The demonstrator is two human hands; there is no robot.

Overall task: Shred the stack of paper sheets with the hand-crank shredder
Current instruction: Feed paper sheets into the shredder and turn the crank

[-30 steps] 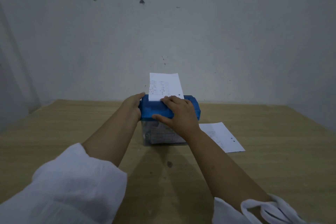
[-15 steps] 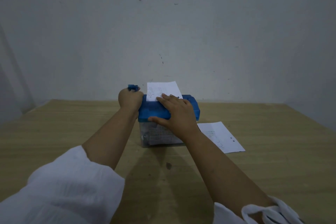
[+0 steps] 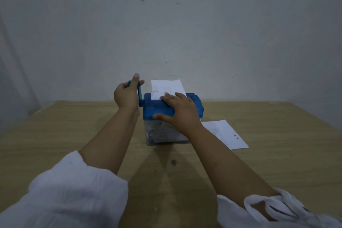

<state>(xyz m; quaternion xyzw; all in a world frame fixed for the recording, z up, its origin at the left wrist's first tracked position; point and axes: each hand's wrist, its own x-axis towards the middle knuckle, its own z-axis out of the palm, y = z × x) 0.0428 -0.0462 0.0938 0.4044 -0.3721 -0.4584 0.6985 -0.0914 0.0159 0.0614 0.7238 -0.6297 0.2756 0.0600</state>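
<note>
Bench point(image 3: 74, 135): shredder point(image 3: 157, 109) stood near the far edge, its clear bin seen partly filled with strips | spare sheet point(image 3: 224, 133) laid just beside, unshredded | fed sheet point(image 3: 167, 88) half drawn in | right hand point(image 3: 182, 112) pressed flat, fingers spread, on the blue top | left hand point(image 3: 126, 94) closed round crank point(image 3: 138, 91).

Blue shredder point(image 3: 159, 106), white printed sheet point(image 3: 166, 89), tan wood-grain table point(image 3: 277, 135).
</note>
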